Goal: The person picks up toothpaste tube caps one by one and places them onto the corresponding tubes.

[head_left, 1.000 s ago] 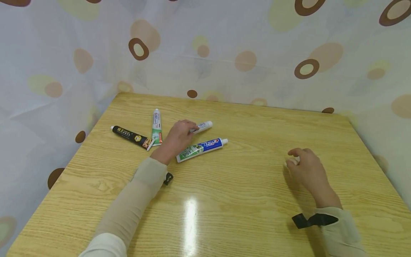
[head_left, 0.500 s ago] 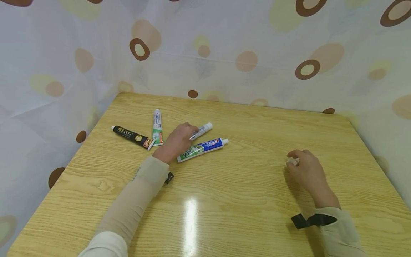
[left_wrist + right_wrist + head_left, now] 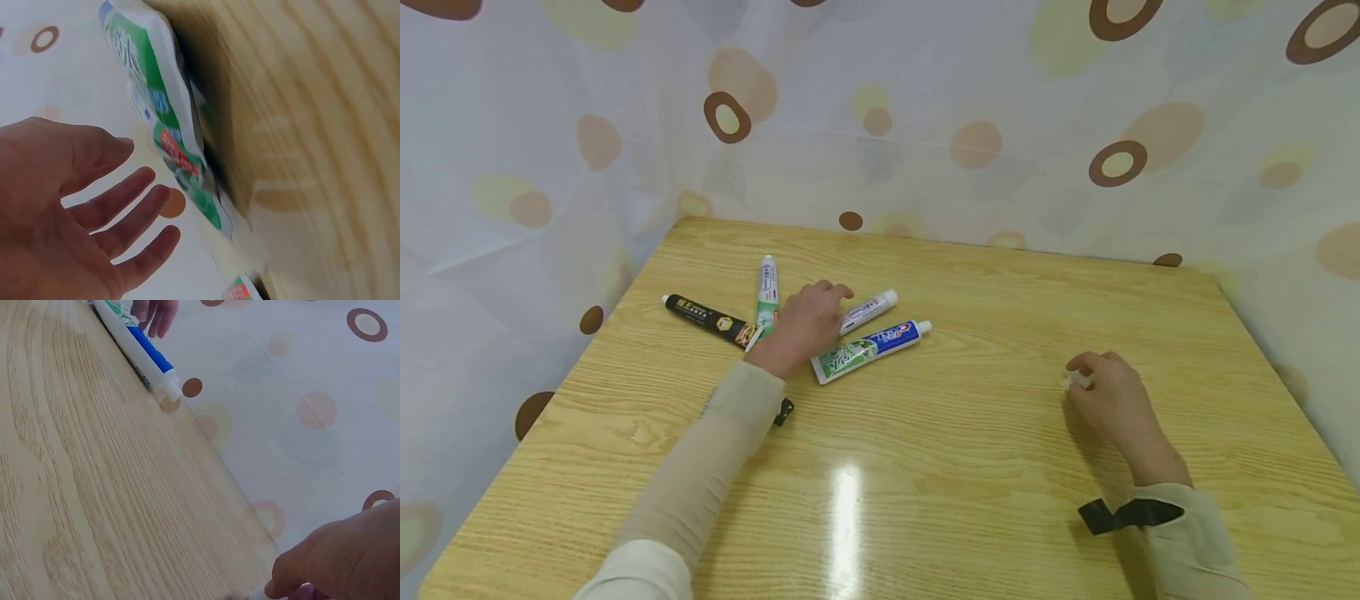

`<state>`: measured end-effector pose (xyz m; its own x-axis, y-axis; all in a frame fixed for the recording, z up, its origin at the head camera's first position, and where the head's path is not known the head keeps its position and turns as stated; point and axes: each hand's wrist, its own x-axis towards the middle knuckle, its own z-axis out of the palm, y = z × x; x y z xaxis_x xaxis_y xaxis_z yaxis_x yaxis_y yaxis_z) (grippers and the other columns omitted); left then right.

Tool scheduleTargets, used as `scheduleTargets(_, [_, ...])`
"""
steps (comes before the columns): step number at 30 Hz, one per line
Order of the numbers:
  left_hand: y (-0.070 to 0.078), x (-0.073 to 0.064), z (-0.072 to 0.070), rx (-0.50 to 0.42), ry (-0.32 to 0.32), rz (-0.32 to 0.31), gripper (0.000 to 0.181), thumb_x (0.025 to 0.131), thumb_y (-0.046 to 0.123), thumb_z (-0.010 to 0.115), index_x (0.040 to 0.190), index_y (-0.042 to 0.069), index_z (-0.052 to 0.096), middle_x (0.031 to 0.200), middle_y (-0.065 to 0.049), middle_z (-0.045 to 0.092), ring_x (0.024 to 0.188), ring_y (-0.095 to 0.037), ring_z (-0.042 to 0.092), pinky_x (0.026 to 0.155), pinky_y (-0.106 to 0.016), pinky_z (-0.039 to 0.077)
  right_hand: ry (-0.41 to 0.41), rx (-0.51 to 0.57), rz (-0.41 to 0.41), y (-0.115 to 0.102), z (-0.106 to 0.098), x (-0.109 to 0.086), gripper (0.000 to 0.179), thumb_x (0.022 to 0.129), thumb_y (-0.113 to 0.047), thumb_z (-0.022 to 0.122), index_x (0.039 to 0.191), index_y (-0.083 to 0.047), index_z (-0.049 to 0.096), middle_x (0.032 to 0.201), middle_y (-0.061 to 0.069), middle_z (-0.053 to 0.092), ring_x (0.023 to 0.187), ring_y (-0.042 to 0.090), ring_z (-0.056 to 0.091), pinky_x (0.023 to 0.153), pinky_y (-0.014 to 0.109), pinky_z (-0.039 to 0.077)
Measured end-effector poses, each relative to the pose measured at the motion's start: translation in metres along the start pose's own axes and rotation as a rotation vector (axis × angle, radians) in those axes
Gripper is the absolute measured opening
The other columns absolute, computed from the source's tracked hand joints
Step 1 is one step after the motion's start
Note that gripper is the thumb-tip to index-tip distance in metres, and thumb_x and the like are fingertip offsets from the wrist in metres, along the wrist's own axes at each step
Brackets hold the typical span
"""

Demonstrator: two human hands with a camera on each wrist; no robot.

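Note:
My left hand (image 3: 805,325) hovers with loosely spread fingers over the lower end of a white toothpaste tube (image 3: 868,310); in the left wrist view its fingers are apart from the tubes. Just in front of that tube lies a blue and green toothpaste tube (image 3: 880,346), nearly parallel to it. Left of the hand are a black toothpaste tube (image 3: 703,318) and a white and green toothpaste tube (image 3: 767,287), their lower ends meeting and partly covered by the hand. On the right, my right hand (image 3: 1116,404) pinches a small white object (image 3: 1081,380) between thumb and forefinger, mostly hidden.
Everything rests on a wooden table (image 3: 955,467). A spotted white curtain (image 3: 925,100) hangs behind it and along both sides. Black straps (image 3: 1131,514) hang at the wrists.
My left hand has let go of the white toothpaste tube and drawn back slightly left. That tube now lies closer to the blue and green one. The right hand has hardly moved.

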<state>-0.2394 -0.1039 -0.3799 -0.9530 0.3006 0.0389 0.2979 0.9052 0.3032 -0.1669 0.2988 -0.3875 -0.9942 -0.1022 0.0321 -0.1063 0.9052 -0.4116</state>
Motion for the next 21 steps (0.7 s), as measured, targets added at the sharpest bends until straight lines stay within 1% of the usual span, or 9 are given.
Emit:
scheduleTargets(4, [-0.011, -0.002, -0.006, -0.013, 0.054, -0.005, 0.039, 0.098, 0.008, 0.053, 0.137, 0.010, 0.056, 0.132, -0.018, 0.060, 0.116, -0.037, 0.059, 0.088, -0.046, 0.054, 0.009, -0.011, -0.011, -0.001, 0.000, 0.000, 0.027, 0.093, -0.007, 0.059, 0.116, 0.006, 0.063, 0.107, 0.029, 0.058, 0.083, 0.033, 0.063, 0.065, 0.041, 0.053])
scheduleTargets(7, [-0.017, -0.001, -0.011, -0.024, 0.072, -0.031, 0.039, 0.097, 0.007, 0.054, 0.135, 0.009, 0.056, 0.132, -0.018, 0.059, 0.116, -0.038, 0.059, 0.087, -0.047, 0.054, 0.019, -0.013, -0.018, -0.002, -0.001, 0.000, 0.027, 0.093, -0.008, 0.059, 0.116, 0.006, 0.063, 0.106, 0.028, 0.058, 0.081, 0.032, 0.062, 0.064, 0.040, 0.052])
scheduleTargets(11, [-0.024, -0.002, -0.018, -0.007, 0.087, -0.077, 0.039, 0.096, 0.008, 0.054, 0.135, 0.007, 0.057, 0.135, -0.021, 0.057, 0.117, -0.040, 0.057, 0.091, -0.051, 0.053, 0.035, -0.012, -0.018, -0.003, -0.002, 0.001, 0.030, 0.092, -0.009, 0.057, 0.117, 0.006, 0.063, 0.106, 0.028, 0.057, 0.080, 0.032, 0.060, 0.063, 0.038, 0.050])
scheduleTargets(13, [-0.028, -0.002, -0.020, 0.001, 0.093, -0.104, 0.039, 0.096, 0.009, 0.053, 0.136, 0.006, 0.056, 0.136, -0.022, 0.055, 0.119, -0.042, 0.055, 0.095, -0.054, 0.050, 0.043, -0.010, -0.014, -0.003, -0.002, 0.001, 0.032, 0.091, -0.009, 0.055, 0.117, 0.007, 0.063, 0.105, 0.028, 0.057, 0.079, 0.032, 0.059, 0.063, 0.037, 0.049])
scheduleTargets(16, [-0.035, -0.003, -0.021, 0.017, 0.106, -0.148, 0.040, 0.097, 0.010, 0.052, 0.136, 0.005, 0.055, 0.137, -0.024, 0.053, 0.122, -0.044, 0.051, 0.099, -0.058, 0.046, 0.048, -0.003, -0.001, -0.005, -0.003, 0.001, 0.034, 0.092, -0.010, 0.052, 0.118, 0.008, 0.063, 0.105, 0.028, 0.056, 0.079, 0.032, 0.058, 0.063, 0.036, 0.048])
scheduleTargets(21, [-0.047, -0.006, -0.021, 0.035, 0.113, -0.226, 0.043, 0.097, 0.013, 0.054, 0.139, 0.002, 0.051, 0.140, -0.027, 0.047, 0.128, -0.048, 0.044, 0.103, -0.060, 0.042, 0.033, 0.017, 0.026, -0.009, -0.004, 0.002, 0.037, 0.094, -0.013, 0.047, 0.121, 0.009, 0.063, 0.108, 0.027, 0.053, 0.084, 0.033, 0.055, 0.067, 0.039, 0.048])
